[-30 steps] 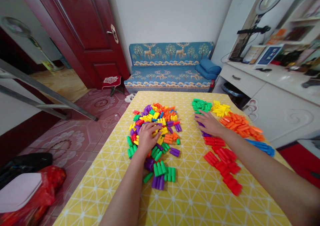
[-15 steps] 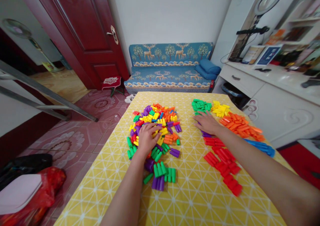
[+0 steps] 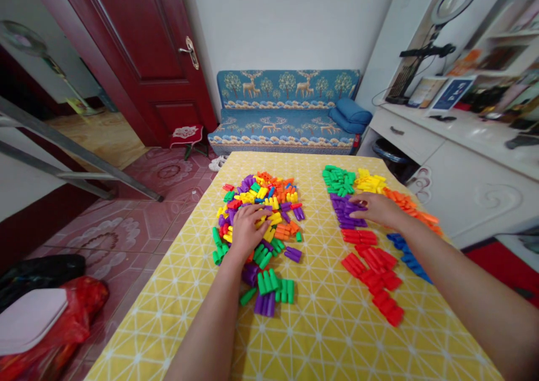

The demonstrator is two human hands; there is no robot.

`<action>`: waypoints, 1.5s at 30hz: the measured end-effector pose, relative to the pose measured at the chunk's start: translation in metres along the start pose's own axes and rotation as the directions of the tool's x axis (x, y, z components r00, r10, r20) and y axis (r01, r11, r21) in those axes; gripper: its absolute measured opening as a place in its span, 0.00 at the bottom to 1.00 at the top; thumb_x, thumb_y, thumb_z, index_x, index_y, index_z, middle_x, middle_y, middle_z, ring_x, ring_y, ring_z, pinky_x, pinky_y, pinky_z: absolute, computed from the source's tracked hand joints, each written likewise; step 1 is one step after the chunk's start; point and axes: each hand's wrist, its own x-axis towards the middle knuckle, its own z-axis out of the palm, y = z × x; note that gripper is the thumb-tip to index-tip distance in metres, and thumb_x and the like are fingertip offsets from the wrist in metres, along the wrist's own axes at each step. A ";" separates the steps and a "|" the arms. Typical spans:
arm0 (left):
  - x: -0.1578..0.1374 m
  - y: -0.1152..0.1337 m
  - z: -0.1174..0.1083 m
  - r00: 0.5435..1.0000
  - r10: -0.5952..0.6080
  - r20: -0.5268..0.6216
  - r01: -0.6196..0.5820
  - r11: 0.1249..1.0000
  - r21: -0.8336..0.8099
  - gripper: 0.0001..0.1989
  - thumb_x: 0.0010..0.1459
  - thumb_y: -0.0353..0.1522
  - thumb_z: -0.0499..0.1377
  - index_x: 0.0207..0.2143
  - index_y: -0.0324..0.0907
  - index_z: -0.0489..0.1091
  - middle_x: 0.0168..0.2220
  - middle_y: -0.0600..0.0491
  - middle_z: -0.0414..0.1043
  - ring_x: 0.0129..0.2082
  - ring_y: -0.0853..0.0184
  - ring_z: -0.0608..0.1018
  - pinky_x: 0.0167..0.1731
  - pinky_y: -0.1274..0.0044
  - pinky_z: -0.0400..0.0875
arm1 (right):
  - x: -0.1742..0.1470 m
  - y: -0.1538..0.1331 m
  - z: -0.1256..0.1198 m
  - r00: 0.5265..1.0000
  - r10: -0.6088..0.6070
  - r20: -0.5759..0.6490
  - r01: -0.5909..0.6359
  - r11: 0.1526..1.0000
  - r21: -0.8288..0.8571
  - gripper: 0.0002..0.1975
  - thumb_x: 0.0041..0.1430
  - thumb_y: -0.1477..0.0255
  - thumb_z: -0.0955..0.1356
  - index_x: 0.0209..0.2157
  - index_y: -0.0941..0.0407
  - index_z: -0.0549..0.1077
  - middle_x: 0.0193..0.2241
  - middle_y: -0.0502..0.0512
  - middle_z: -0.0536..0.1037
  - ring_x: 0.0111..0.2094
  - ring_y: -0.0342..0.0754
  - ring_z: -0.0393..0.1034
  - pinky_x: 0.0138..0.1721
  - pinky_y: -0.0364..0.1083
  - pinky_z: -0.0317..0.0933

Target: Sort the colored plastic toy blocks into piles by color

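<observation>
On the left of the table lies a mixed heap of plastic building blocks [image 3: 261, 193], short tubes joined side by side in several colours. My left hand [image 3: 248, 225] rests over the heap's middle, fingers spread and touching yellow and purple blocks. To the right, blocks lie grouped by colour. My right hand [image 3: 377, 209] is at the right edge of the purple blocks [image 3: 342, 211], thumb and fingers curled around the end of a purple block. Beyond are green blocks [image 3: 338, 180] and yellow blocks [image 3: 369, 181]. Red blocks [image 3: 377, 266] lie closer to me. My right arm partly covers the blue blocks [image 3: 406, 254].
Orange blocks [image 3: 415, 209] lie beyond my right forearm. A yellow patterned cloth [image 3: 320, 325] covers the table. Behind it stands a blue sofa [image 3: 286, 119]; a white cabinet [image 3: 471, 184] is on the right, a metal ladder frame [image 3: 84, 162] on the left.
My right hand has moved right and slightly toward me, from lying flat over the purple blocks to curling at their right edge, uncovering them. My left hand stays on the heap.
</observation>
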 end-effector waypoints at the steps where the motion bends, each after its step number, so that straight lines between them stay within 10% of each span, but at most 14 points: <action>1: 0.000 0.000 0.000 1.000 0.000 -0.001 0.000 1.000 -0.001 0.10 0.59 0.37 0.61 0.44 0.52 0.77 0.49 0.54 0.75 0.52 0.60 0.72 0.54 0.64 0.65 | -0.002 0.000 0.002 1.000 -0.006 -0.001 0.006 1.000 -0.026 0.19 0.46 0.63 0.73 0.43 0.52 0.78 0.41 0.53 0.81 0.39 0.53 0.76 0.40 0.48 0.68; 15: 0.000 0.000 -0.001 1.000 0.006 0.008 -0.006 1.000 -0.010 0.11 0.59 0.37 0.61 0.44 0.52 0.76 0.51 0.54 0.74 0.52 0.60 0.72 0.55 0.64 0.64 | -0.005 -0.007 0.011 0.966 -0.239 -0.095 0.228 0.966 -0.119 0.18 0.49 0.75 0.67 0.43 0.55 0.78 0.47 0.58 0.76 0.50 0.56 0.70 0.52 0.53 0.64; 19: -0.001 0.000 -0.002 1.000 0.000 0.011 0.001 1.000 -0.010 0.11 0.58 0.37 0.61 0.44 0.52 0.77 0.50 0.54 0.75 0.52 0.60 0.72 0.55 0.64 0.64 | -0.024 -0.060 0.022 0.960 -0.230 -0.161 0.236 0.971 0.025 0.17 0.53 0.74 0.66 0.45 0.54 0.77 0.46 0.59 0.76 0.47 0.55 0.71 0.50 0.53 0.65; 25: 0.000 0.001 -0.002 1.000 -0.004 0.019 0.004 1.000 -0.010 0.11 0.58 0.36 0.61 0.44 0.52 0.76 0.50 0.54 0.74 0.52 0.60 0.72 0.55 0.64 0.64 | -0.071 -0.160 0.071 0.961 -0.259 0.095 0.231 0.944 0.235 0.16 0.56 0.69 0.69 0.47 0.51 0.75 0.42 0.55 0.77 0.36 0.48 0.73 0.37 0.46 0.66; 31: 0.000 0.001 -0.003 1.000 -0.007 0.018 0.007 1.000 -0.020 0.11 0.58 0.36 0.61 0.44 0.52 0.77 0.51 0.54 0.74 0.53 0.60 0.71 0.55 0.64 0.64 | -0.089 -0.191 0.102 0.964 -0.242 0.107 0.224 0.962 0.158 0.19 0.57 0.74 0.67 0.51 0.50 0.72 0.46 0.56 0.74 0.45 0.52 0.71 0.44 0.48 0.65; 37: 0.000 -0.001 -0.002 1.000 -0.005 0.025 0.005 1.000 -0.017 0.11 0.58 0.36 0.61 0.44 0.52 0.76 0.50 0.54 0.74 0.53 0.59 0.71 0.55 0.63 0.65 | -0.083 -0.173 0.084 0.983 -0.149 0.106 0.135 0.982 0.131 0.19 0.53 0.76 0.67 0.48 0.52 0.73 0.43 0.56 0.76 0.41 0.52 0.73 0.40 0.47 0.65; 41: 0.000 -0.001 -0.001 1.000 -0.004 0.019 0.004 1.000 -0.021 0.11 0.58 0.35 0.61 0.44 0.52 0.76 0.51 0.54 0.74 0.53 0.59 0.71 0.55 0.63 0.64 | -0.070 -0.113 0.053 0.992 0.002 -0.122 0.014 0.992 0.128 0.15 0.52 0.74 0.67 0.44 0.53 0.73 0.42 0.56 0.78 0.37 0.50 0.73 0.38 0.46 0.65; 45: 0.000 -0.001 0.000 1.000 -0.010 0.017 0.010 1.000 -0.021 0.11 0.57 0.35 0.61 0.44 0.52 0.76 0.50 0.54 0.74 0.53 0.59 0.71 0.56 0.63 0.64 | -0.061 -0.039 0.024 0.890 0.294 -0.349 -0.318 0.948 -0.012 0.16 0.53 0.62 0.68 0.42 0.54 0.74 0.34 0.56 0.79 0.32 0.51 0.74 0.30 0.46 0.63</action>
